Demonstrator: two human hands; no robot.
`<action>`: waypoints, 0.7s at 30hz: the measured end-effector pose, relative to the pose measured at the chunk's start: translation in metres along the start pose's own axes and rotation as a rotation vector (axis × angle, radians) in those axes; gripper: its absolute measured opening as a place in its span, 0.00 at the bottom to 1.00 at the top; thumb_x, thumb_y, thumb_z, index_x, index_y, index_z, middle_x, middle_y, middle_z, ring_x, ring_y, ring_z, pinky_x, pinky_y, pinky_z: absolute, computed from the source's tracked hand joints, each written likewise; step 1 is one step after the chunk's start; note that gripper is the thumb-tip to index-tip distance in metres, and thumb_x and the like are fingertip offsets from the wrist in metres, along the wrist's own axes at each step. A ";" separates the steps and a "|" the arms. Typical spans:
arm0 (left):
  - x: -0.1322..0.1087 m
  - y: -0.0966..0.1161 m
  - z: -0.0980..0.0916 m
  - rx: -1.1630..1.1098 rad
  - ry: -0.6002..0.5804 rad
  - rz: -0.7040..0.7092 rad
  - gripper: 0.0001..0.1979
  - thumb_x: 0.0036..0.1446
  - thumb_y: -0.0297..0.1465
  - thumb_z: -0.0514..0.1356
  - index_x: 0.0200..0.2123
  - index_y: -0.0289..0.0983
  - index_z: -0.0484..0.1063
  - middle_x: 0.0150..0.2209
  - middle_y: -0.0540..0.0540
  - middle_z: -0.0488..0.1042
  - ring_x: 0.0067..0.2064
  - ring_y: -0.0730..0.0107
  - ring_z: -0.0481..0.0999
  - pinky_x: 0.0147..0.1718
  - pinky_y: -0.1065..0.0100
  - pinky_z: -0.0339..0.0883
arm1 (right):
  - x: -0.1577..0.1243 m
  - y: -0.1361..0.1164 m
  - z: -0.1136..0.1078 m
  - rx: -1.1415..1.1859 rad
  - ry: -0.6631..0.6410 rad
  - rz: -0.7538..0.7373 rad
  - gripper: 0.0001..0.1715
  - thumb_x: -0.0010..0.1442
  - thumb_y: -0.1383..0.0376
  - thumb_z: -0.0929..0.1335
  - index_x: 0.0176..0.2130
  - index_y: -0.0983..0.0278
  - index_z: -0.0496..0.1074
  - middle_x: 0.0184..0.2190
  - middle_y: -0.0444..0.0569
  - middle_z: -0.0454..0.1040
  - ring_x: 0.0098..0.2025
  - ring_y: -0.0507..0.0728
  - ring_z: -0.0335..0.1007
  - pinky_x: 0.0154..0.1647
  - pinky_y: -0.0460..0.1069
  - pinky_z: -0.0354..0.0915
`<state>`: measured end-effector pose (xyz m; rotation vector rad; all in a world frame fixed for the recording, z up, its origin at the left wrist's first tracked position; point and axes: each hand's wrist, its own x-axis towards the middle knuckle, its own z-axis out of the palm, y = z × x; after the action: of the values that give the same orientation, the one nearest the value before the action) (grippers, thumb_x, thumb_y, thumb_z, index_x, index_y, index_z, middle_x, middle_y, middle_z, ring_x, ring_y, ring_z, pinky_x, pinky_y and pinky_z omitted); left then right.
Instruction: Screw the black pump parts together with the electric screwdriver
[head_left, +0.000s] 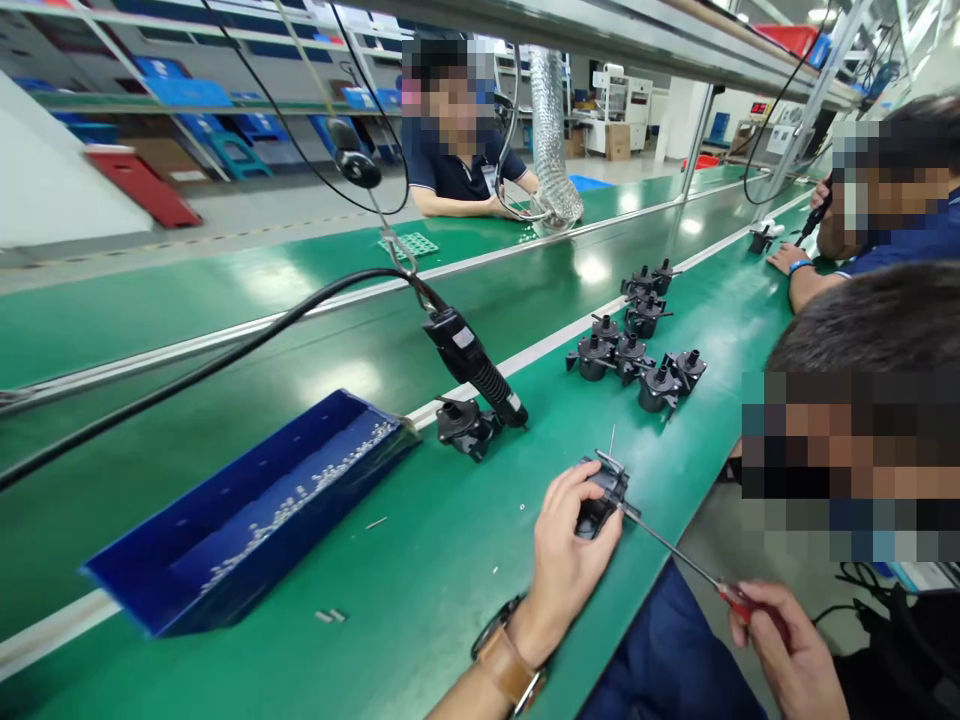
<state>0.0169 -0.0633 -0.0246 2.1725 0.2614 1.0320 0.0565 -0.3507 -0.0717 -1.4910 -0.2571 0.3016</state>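
While the left hand (574,520) curls its fingers around a black part (592,515) near the close edge of the green surface (420,610), the right hand (791,645), out beyond that edge, grasps the red handle of a screwdriver (675,548). The slim shaft slants up to the side of the part, its tip hidden or too small to make out there. Whether the part rests on the surface or is lifted slightly, I cannot tell.

Farther along stand several black assemblies (658,388) in a loose cluster. To the left, a corded power screwdriver (469,355) hangs tilted from a hook, its lower end just beside another black assembly (461,428). A long blue bin (217,500) holds many small pale pieces (281,512), and two short metal pins (331,616) lie near it. The left wrist wears a brown strap (510,665). Across the line, a co-worker (457,185) sits beside a silvery duct (551,130); other people work along the right.
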 end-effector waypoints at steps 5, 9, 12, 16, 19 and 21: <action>0.009 -0.009 -0.002 0.039 0.014 0.007 0.09 0.59 0.30 0.68 0.41 0.40 0.72 0.52 0.40 0.80 0.54 0.55 0.80 0.55 0.50 0.74 | 0.007 -0.006 0.011 0.007 0.011 0.136 0.22 0.71 0.49 0.66 0.48 0.63 0.78 0.21 0.43 0.70 0.20 0.50 0.59 0.21 0.45 0.59; 0.010 -0.012 -0.001 0.067 0.026 0.006 0.09 0.59 0.32 0.68 0.40 0.40 0.72 0.51 0.40 0.80 0.52 0.56 0.80 0.52 0.52 0.75 | 0.014 -0.016 0.009 -0.094 -0.011 -0.080 0.16 0.63 0.52 0.74 0.44 0.61 0.81 0.39 0.52 0.79 0.39 0.57 0.76 0.43 0.49 0.72; 0.011 -0.015 0.002 0.080 0.043 0.022 0.10 0.58 0.33 0.69 0.40 0.41 0.72 0.51 0.40 0.80 0.52 0.55 0.80 0.53 0.52 0.74 | 0.017 -0.022 0.014 -0.024 0.000 -0.017 0.21 0.62 0.49 0.74 0.45 0.61 0.78 0.35 0.51 0.78 0.36 0.58 0.75 0.41 0.51 0.72; 0.010 -0.016 0.004 0.061 0.039 0.053 0.09 0.58 0.33 0.68 0.40 0.41 0.72 0.52 0.40 0.80 0.53 0.54 0.80 0.54 0.51 0.74 | 0.021 -0.024 0.022 0.054 0.033 0.098 0.29 0.71 0.43 0.61 0.50 0.63 0.72 0.21 0.42 0.68 0.21 0.53 0.63 0.24 0.49 0.62; 0.009 -0.016 0.007 0.046 0.031 0.077 0.09 0.59 0.32 0.67 0.40 0.41 0.71 0.51 0.39 0.80 0.53 0.53 0.80 0.53 0.50 0.74 | 0.023 -0.022 0.022 0.047 0.018 0.149 0.30 0.69 0.41 0.63 0.43 0.64 0.74 0.19 0.38 0.61 0.18 0.50 0.56 0.21 0.46 0.53; 0.009 -0.015 0.009 0.049 0.038 0.087 0.09 0.58 0.31 0.67 0.40 0.41 0.71 0.51 0.39 0.80 0.53 0.53 0.80 0.52 0.50 0.75 | 0.024 -0.019 0.020 0.020 -0.017 0.151 0.30 0.66 0.40 0.66 0.41 0.65 0.74 0.19 0.38 0.61 0.20 0.50 0.59 0.23 0.46 0.54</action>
<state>0.0315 -0.0528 -0.0336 2.2266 0.2131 1.1269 0.0729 -0.3247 -0.0523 -1.4914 -0.1548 0.4373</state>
